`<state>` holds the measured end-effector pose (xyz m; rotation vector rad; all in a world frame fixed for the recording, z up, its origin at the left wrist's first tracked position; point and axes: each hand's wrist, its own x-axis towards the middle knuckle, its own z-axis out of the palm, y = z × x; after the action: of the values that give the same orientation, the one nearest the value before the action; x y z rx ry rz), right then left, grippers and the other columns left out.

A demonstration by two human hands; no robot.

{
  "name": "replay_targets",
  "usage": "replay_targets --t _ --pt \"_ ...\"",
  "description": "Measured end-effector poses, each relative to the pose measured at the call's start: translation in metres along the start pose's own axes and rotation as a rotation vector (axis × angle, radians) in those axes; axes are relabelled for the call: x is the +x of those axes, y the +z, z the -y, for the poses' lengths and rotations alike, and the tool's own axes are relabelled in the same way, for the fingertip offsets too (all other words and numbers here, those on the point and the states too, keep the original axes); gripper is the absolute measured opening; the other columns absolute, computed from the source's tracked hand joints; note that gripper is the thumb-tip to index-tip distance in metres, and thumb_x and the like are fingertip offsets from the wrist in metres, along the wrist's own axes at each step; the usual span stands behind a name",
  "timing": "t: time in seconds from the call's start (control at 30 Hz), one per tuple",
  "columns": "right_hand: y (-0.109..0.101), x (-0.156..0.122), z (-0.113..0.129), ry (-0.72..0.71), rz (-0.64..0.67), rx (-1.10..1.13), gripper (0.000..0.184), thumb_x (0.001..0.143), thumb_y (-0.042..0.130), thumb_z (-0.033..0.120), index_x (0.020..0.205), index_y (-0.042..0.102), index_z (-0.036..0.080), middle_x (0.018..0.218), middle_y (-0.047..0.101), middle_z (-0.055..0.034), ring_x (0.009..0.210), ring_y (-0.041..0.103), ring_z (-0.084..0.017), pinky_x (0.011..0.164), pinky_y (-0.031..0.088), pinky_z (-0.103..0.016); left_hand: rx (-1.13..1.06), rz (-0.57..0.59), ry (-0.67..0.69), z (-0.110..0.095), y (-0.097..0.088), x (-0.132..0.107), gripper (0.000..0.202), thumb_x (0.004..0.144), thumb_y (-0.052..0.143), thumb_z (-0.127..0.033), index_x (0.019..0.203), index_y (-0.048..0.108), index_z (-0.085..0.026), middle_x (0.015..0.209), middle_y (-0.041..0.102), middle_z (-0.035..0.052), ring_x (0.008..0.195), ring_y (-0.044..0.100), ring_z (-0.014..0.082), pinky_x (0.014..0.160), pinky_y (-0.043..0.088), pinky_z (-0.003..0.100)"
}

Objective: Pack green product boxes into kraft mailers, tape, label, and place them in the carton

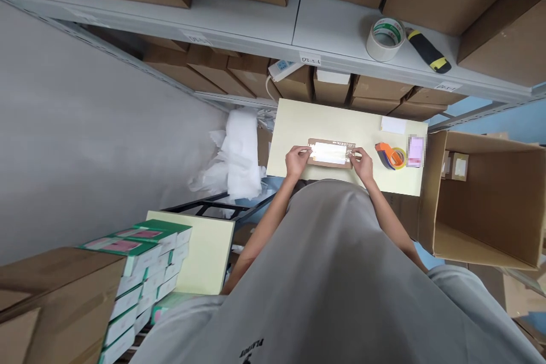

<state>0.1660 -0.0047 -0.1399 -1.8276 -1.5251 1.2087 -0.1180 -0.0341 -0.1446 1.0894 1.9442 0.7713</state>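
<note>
A small flat brown cardboard box [331, 164] lies on the pale yellow tabletop in front of me. Over its top runs a bright, glossy white strip [329, 152], washed out by glare, so I cannot tell whether it is a label or clear tape. My left hand [297, 160] pinches at its left end, thumb and fingers together. At the opposite end, my right hand [362, 165] is closed in a similar pinch. An orange and blue tape dispenser [386, 154] with a yellow-edged roll rests right of my right hand.
A white box [393, 124] and a blurred pink item [415, 151] lie on the table's right side. Beyond it gapes a large open carton [486, 210]. The shelf above holds a tape roll [385, 40] and a cutter [429, 51]. Green-and-white boxes [149, 261] are stacked lower left.
</note>
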Motion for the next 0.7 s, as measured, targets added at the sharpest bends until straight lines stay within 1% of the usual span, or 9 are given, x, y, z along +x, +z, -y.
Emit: replay_targets --t 0.07,0.13,0.3,0.4,0.47,0.53,0.6,0.63,0.7 --pt "0.000 0.002 0.000 0.024 -0.003 0.010 0.024 0.094 0.067 0.045 0.108 0.068 0.026 0.127 0.083 -0.0083 0.099 0.081 -0.028 0.091 0.061 -0.040 -0.049 -0.018 -0.085 -0.002 0.003 0.002 0.011 0.099 0.078 -0.025 0.105 0.086 -0.021 0.129 0.084 0.0090 0.098 0.082 0.0215 0.101 0.064 0.035" --pt "-0.001 0.004 0.001 0.038 0.002 -0.019 0.022 0.093 0.069 0.044 0.106 0.068 0.026 0.126 0.083 -0.0074 0.098 0.081 -0.028 0.090 0.060 -0.039 -0.057 -0.031 -0.121 -0.005 0.005 0.002 0.009 0.097 0.079 -0.025 0.102 0.087 -0.022 0.128 0.085 0.0071 0.097 0.082 0.0217 0.100 0.063 0.035" --pt "0.004 0.010 0.006 0.045 0.012 -0.204 0.016 0.096 0.065 0.038 0.108 0.067 0.028 0.125 0.083 -0.0071 0.100 0.078 -0.028 0.095 0.060 -0.043 0.037 -0.063 -0.102 -0.012 0.006 0.005 0.010 0.093 0.078 -0.020 0.096 0.086 -0.023 0.121 0.086 0.0058 0.094 0.082 0.0236 0.102 0.062 0.037" --pt "0.000 0.012 0.003 0.001 0.041 -0.206 0.017 0.097 0.063 0.036 0.111 0.068 0.028 0.127 0.081 -0.0085 0.101 0.078 -0.028 0.096 0.062 -0.044 0.045 -0.047 -0.089 -0.011 0.004 0.008 0.009 0.092 0.078 -0.018 0.094 0.085 -0.023 0.119 0.086 0.0066 0.093 0.082 0.0247 0.104 0.062 0.039" --pt "-0.013 0.011 -0.007 -0.057 0.003 -0.178 0.022 0.100 0.061 0.039 0.115 0.070 0.026 0.132 0.080 -0.0124 0.110 0.078 -0.030 0.100 0.062 -0.045 0.010 -0.009 -0.097 -0.008 0.001 0.008 0.006 0.091 0.079 -0.020 0.093 0.084 -0.023 0.116 0.086 0.0068 0.094 0.082 0.0249 0.103 0.062 0.040" --pt "-0.034 0.009 -0.022 -0.065 -0.120 -0.237 0.029 0.103 0.057 0.042 0.120 0.071 0.023 0.136 0.077 -0.0176 0.124 0.074 -0.034 0.108 0.060 -0.050 -0.047 0.001 -0.084 -0.006 -0.002 0.003 0.006 0.092 0.077 -0.019 0.094 0.082 -0.022 0.115 0.085 0.0076 0.095 0.081 0.0247 0.101 0.063 0.039" --pt "-0.058 0.008 -0.040 0.018 -0.241 -0.369 0.034 0.102 0.056 0.040 0.126 0.070 0.020 0.141 0.073 -0.0216 0.136 0.067 -0.038 0.117 0.055 -0.056 -0.091 -0.062 -0.010 -0.007 -0.003 -0.005 0.011 0.095 0.072 -0.019 0.098 0.082 -0.022 0.121 0.083 0.0097 0.105 0.080 0.0255 0.100 0.064 0.039" --pt "-0.068 0.008 -0.048 0.072 -0.274 -0.424 0.036 0.101 0.058 0.037 0.129 0.068 0.018 0.142 0.072 -0.0234 0.139 0.065 -0.040 0.119 0.053 -0.058 -0.098 -0.108 0.048 -0.010 -0.003 -0.009 0.013 0.096 0.070 -0.019 0.101 0.082 -0.022 0.124 0.081 0.0107 0.112 0.079 0.0261 0.100 0.065 0.039" --pt "-0.081 0.010 -0.062 0.175 -0.286 -0.488 0.043 0.095 0.064 0.032 0.133 0.066 0.013 0.141 0.069 -0.0266 0.140 0.063 -0.043 0.120 0.050 -0.059 -0.083 -0.169 0.185 -0.020 0.001 -0.014 0.015 0.100 0.067 -0.021 0.104 0.081 -0.024 0.127 0.079 0.0114 0.122 0.076 0.0270 0.104 0.064 0.041"
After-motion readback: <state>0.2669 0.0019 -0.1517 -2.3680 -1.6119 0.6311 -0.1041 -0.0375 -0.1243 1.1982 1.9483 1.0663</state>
